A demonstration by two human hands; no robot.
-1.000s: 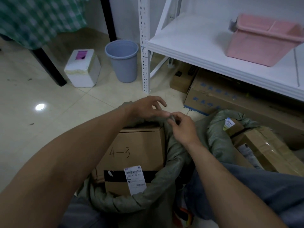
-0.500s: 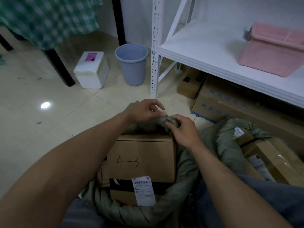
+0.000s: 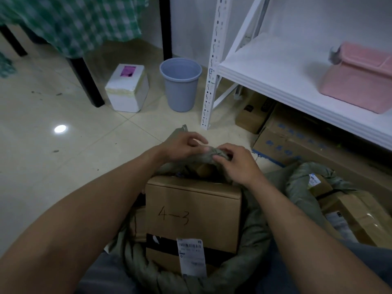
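While both hands sit at the far side of the grey-green sack (image 3: 252, 236), the job reads as rolling its mouth down off the cardboard box (image 3: 191, 204) inside. L hand (image 3: 182, 146): thumb & fingers (image 3: 198, 138) curled, pinching the rolled rim (image 3: 212, 154) of the sack. R hand (image 3: 237, 164): fingers (image 3: 222, 152) hooked over the same rim, just beside the L ones, nearly touching. Neither hand lies flat. The bunched rim sits between & under the fingertips, right above the box's far top edge.

Progress, approx.: near side looks done. Fabric there lies in a thick roll low around the box, by the bottom of the shipping label (image 3: 192, 256), w/ the front face & the "4-3" mark bare. Far side not yet down: cloth there stands above the box top, at finger height. Left to do, prob.: push that far roll down to match, then get the box out. Can't tell if more parcels sit under it.

Beyond the fingers: blue bin (image 3: 180, 83), foam box (image 3: 127, 90), white shelf (image 3: 275, 66). To the right of the fingers: a 2nd sack (image 3: 301, 183) w/ parcels, also open.
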